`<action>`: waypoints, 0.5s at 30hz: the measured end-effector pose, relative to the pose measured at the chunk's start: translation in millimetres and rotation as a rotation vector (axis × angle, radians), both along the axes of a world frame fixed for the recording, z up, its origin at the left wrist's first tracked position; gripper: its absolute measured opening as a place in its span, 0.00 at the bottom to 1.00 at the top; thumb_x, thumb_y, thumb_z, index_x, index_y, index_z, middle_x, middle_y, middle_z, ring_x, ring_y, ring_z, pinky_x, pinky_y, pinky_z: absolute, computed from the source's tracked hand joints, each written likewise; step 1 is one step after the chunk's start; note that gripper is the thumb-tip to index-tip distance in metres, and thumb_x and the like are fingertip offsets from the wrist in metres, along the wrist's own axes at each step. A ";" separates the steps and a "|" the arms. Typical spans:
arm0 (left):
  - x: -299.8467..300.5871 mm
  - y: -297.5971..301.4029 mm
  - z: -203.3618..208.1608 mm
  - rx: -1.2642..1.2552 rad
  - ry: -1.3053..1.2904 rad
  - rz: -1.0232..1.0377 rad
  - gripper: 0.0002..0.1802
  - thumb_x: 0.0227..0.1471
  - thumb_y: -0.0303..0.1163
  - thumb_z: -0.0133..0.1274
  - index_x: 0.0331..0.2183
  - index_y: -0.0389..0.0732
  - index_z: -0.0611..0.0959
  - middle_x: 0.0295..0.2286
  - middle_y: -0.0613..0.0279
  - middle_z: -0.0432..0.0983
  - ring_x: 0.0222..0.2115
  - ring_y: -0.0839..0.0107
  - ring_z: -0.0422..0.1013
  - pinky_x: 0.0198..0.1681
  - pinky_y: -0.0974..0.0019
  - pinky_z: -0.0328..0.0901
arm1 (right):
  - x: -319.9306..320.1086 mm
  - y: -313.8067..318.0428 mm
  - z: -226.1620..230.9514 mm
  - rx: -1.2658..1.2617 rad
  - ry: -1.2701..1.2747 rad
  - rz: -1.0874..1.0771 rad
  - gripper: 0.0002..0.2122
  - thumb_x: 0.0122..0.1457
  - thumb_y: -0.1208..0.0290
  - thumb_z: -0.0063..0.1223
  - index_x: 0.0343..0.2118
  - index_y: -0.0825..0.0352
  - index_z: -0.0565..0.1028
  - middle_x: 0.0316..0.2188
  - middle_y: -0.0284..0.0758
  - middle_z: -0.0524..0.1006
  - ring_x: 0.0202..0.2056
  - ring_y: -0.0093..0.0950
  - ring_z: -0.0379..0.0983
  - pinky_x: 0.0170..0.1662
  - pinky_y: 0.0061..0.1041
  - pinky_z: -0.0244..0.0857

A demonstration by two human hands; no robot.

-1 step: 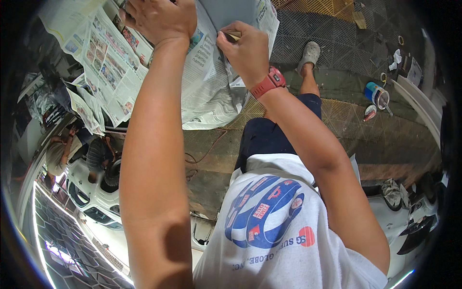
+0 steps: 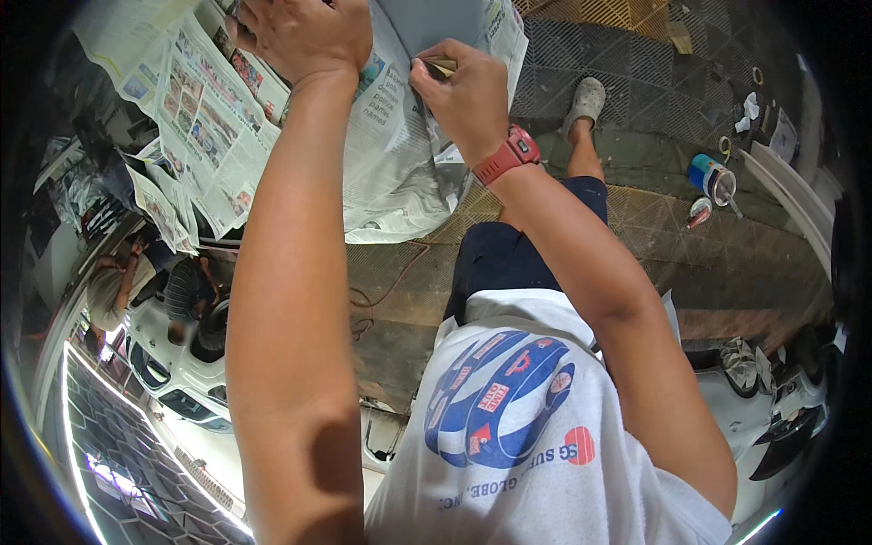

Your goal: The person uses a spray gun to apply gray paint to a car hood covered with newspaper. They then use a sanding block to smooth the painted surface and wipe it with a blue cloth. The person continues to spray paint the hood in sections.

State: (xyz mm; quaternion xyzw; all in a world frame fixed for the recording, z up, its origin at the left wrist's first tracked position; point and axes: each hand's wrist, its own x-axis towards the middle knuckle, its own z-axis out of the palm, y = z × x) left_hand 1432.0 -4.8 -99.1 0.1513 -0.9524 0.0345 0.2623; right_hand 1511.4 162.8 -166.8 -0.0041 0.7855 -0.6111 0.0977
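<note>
My left hand [image 2: 304, 38] is at the top edge of the view, back upward, over newspaper sheets [image 2: 204, 118]. Its fingers look bent and slightly apart, and some fingertips are cut off by the frame. My right hand [image 2: 465, 95], with a red watch [image 2: 509, 154] on the wrist, is closed in a pinch around a small tan piece [image 2: 443, 65], mostly hidden by the fingers. This hand is at the border between a smooth grey panel [image 2: 427, 23] and the newspaper hanging below it [image 2: 386, 195].
To the right, a blue can [image 2: 704, 173] and a clear cup [image 2: 722, 186] stand on the dark tiled floor [image 2: 636, 82]. A hose [image 2: 400, 283] lies below the newspaper. At the lower left are a white car [image 2: 177, 363] and two people [image 2: 113, 295] close by. My foot wears a grey clog [image 2: 586, 100].
</note>
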 end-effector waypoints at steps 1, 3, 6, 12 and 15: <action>-0.1 -0.3 -0.3 0.005 -0.004 0.005 0.35 0.68 0.54 0.53 0.66 0.42 0.74 0.62 0.45 0.73 0.66 0.47 0.65 0.72 0.38 0.51 | -0.3 -0.8 -2.0 -0.036 0.071 -0.019 0.10 0.60 0.70 0.68 0.38 0.72 0.88 0.31 0.44 0.89 0.33 0.33 0.88 0.39 0.27 0.78; -0.6 -0.9 -0.4 0.009 -0.004 0.018 0.35 0.68 0.54 0.53 0.66 0.43 0.74 0.62 0.45 0.73 0.66 0.47 0.65 0.72 0.39 0.51 | 2.9 -0.7 -5.3 0.016 -0.018 0.009 0.09 0.61 0.70 0.68 0.38 0.72 0.87 0.32 0.44 0.89 0.33 0.33 0.88 0.39 0.28 0.79; -0.5 -0.2 0.0 0.044 0.027 -0.022 0.35 0.68 0.54 0.53 0.66 0.42 0.74 0.62 0.45 0.73 0.66 0.46 0.65 0.72 0.39 0.51 | 17.5 8.4 -7.1 0.048 -0.073 0.022 0.09 0.59 0.69 0.69 0.36 0.69 0.88 0.31 0.44 0.88 0.33 0.38 0.87 0.38 0.32 0.78; 2.2 1.5 2.5 0.030 -0.011 0.013 0.34 0.69 0.53 0.53 0.66 0.41 0.74 0.63 0.45 0.72 0.67 0.47 0.64 0.73 0.41 0.50 | 18.3 41.0 -14.7 -0.074 -0.304 -0.009 0.10 0.59 0.66 0.70 0.38 0.69 0.88 0.30 0.40 0.88 0.31 0.31 0.86 0.38 0.29 0.77; 2.9 0.9 3.6 0.041 -0.015 -0.009 0.34 0.69 0.52 0.53 0.66 0.41 0.73 0.62 0.45 0.72 0.66 0.46 0.64 0.72 0.41 0.51 | 9.4 41.5 -18.9 -0.214 -0.320 0.050 0.11 0.61 0.66 0.72 0.38 0.70 0.88 0.29 0.35 0.87 0.31 0.22 0.81 0.37 0.24 0.75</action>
